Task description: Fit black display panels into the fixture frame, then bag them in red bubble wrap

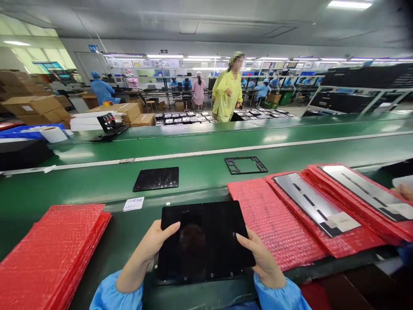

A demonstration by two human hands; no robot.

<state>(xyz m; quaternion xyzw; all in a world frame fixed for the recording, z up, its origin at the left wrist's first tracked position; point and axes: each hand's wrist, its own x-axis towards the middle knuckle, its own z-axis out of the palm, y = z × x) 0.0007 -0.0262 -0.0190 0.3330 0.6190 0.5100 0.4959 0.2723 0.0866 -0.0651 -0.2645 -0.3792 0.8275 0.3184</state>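
A glossy black tablet screen (206,245) is held up in front of me, tilted over the green workbench. My left hand (158,241) grips its left edge, thumb on the front face. On the opposite edge my right hand (258,252) holds it the same way, its thumb pressed on the glass. The fingers behind the panel are hidden. Beyond it lie a second dark panel (156,178) and a black plastic frame (245,165). A small white label with handwriting (133,203) rests left of the screen.
Red bubble-wrap sheets (54,245) are stacked at the left. More red bubble wrap (274,219) lies at the right, bearing silver panels (318,202). A co-worker's hand (403,189) shows at the right edge. A person in yellow (228,92) stands beyond the green conveyor (200,144).
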